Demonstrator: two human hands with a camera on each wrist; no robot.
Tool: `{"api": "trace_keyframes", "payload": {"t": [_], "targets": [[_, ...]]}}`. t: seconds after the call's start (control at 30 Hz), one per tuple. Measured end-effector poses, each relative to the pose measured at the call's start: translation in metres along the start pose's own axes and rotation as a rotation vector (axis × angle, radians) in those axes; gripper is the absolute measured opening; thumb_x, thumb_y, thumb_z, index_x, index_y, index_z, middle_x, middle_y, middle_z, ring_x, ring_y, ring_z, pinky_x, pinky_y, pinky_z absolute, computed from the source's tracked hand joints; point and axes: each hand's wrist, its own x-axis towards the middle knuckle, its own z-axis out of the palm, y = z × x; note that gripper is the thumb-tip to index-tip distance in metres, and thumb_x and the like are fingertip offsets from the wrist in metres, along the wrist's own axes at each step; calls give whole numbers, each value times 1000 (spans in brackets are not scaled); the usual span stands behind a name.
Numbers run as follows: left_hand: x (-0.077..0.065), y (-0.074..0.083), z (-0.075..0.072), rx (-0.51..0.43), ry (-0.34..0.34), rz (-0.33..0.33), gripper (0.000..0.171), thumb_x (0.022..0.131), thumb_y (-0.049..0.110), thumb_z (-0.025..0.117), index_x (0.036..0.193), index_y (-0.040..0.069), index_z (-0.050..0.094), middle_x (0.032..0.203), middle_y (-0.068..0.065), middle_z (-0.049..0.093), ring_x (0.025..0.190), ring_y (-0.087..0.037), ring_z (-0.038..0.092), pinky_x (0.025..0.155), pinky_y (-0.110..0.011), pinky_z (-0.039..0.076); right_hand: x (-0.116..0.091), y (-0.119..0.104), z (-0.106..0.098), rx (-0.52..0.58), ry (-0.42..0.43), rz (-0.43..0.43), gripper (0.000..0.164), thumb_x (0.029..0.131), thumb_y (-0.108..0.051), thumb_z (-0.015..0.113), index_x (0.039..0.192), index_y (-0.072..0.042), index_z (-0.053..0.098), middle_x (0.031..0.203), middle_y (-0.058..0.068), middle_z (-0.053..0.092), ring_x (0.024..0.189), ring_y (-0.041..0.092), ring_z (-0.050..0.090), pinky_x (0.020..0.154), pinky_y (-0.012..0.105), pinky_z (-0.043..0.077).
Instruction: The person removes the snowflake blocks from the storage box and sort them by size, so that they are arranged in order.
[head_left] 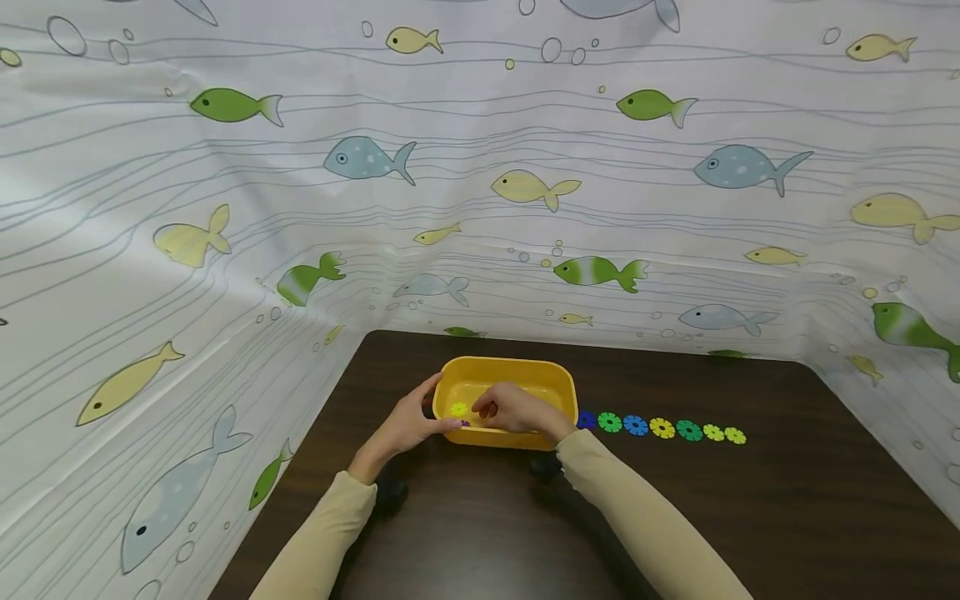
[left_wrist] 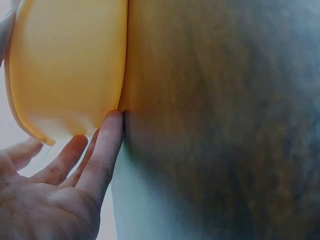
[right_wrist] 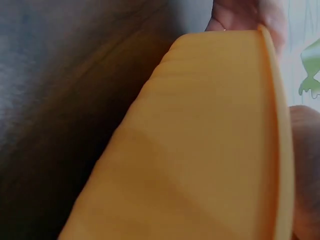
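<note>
A yellow plastic tub (head_left: pixel 504 367) stands on the dark table. At its left end my left hand (head_left: pixel 405 423) holds the rim, the thumb over the near corner and the fingers along the outer wall. The left wrist view shows those fingertips (left_wrist: pixel 114 117) against the tub's end. My right hand (head_left: pixel 513 407) reaches over the near rim into the tub, fingers curled and pointing down. I cannot tell whether they pinch anything. Beside them in the tub lie a yellow flower-shaped disc (head_left: pixel 458 409) and a purple piece (head_left: pixel 465 423), partly hidden by the near rim.
Right of the tub runs a row of notched flower discs, from a dark blue disc (head_left: pixel 586 419) through a green disc (head_left: pixel 610 422) to a small yellow disc (head_left: pixel 735 435). A fish-patterned sheet (head_left: pixel 480 200) surrounds the back and sides of the table (head_left: pixel 480 533).
</note>
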Motion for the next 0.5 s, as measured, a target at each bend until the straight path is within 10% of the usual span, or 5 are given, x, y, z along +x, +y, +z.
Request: {"api": "trace_keyframes", "payload": {"t": [0.5], "targets": [[-2,1,1,-43,6,14,97,95,41,86,172,13,34,168,-20,50,143,-40,58,120,-59,53,31,8,13,-19,-103,-120,27,96,4,78,119,-7,84,102,7,80,83,14,61,88,29,63]]}}
